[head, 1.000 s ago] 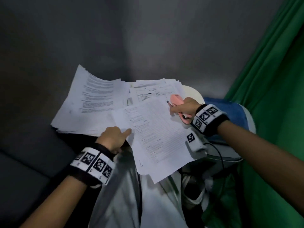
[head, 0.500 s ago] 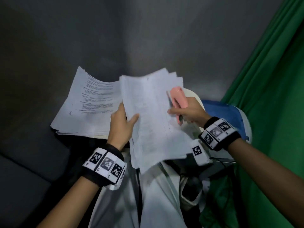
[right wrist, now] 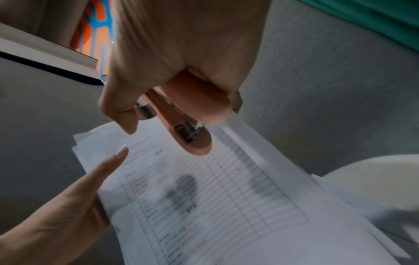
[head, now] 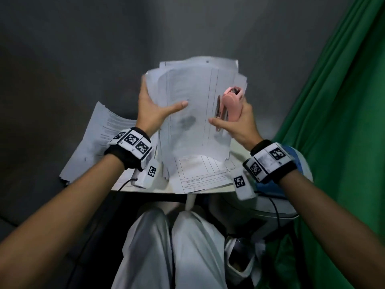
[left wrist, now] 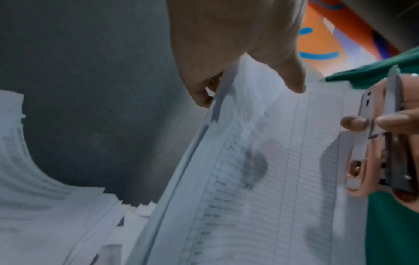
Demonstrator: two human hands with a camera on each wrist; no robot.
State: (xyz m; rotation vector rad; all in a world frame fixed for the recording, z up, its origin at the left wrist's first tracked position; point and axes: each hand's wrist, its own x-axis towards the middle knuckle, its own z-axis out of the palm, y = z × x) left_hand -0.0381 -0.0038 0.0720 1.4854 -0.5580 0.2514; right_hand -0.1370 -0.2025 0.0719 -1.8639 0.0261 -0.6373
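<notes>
A stack of printed sheets (head: pixel 193 113) stands upright above the round white table (head: pixel 145 189). My left hand (head: pixel 154 109) holds its left edge, thumb across the front and fingers behind. My right hand (head: pixel 239 124) is at the right edge and grips a pink stapler (head: pixel 231 103) pointing upward. In the left wrist view the stack (left wrist: pixel 260 179) runs down the middle, with the stapler (left wrist: pixel 374 161) at the right. The right wrist view shows the stapler (right wrist: pixel 190 134) in my fist above the sheets (right wrist: pixel 215 206), with my left hand (right wrist: pixel 68 206) at their edge.
A second pile of papers (head: pixel 100 142) lies on the table's left side, hanging over its edge. A ruled sheet (head: pixel 200 176) lies flat near the front edge. A green curtain (head: pixel 333 122) hangs on the right beside a blue item (head: pixel 295 155). My knees (head: pixel 173 247) are under the table.
Both hands have lifted the stack from lying flat on the table to standing upright and higher. The stapler rose with my right hand and now points up.
</notes>
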